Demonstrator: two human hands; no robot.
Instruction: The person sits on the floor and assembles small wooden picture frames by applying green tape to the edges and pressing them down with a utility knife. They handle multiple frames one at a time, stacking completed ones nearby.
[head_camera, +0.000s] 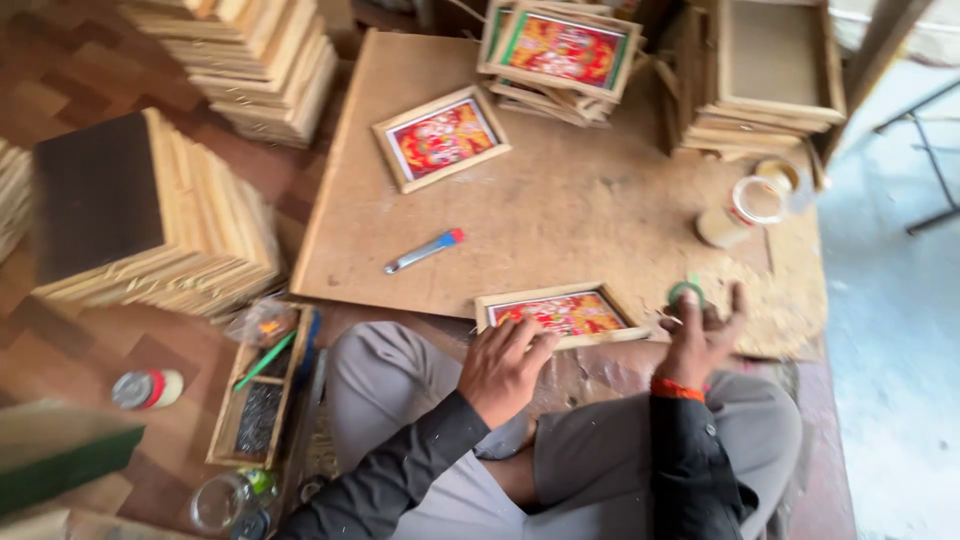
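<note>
A small wooden-framed picture (560, 312) with a red and orange print lies at the near edge of a low brown board (560, 215). My left hand (505, 365) rests on its near left corner, fingers bent on the frame. My right hand (700, 335) hovers just right of the frame, fingers spread, holding a green tape roll (686, 292) at its fingertips. A blue and silver cutter (425, 250) lies loose on the board, left of centre. A second framed picture (441, 138) lies farther back.
Stacks of wooden frames stand at left (150, 215), back left (265, 60) and back right (765, 75), with a pile of finished pictures (560, 50) behind. A clear jar (760, 200) lies at right. A wooden box of small nails (262, 395) sits by my left knee.
</note>
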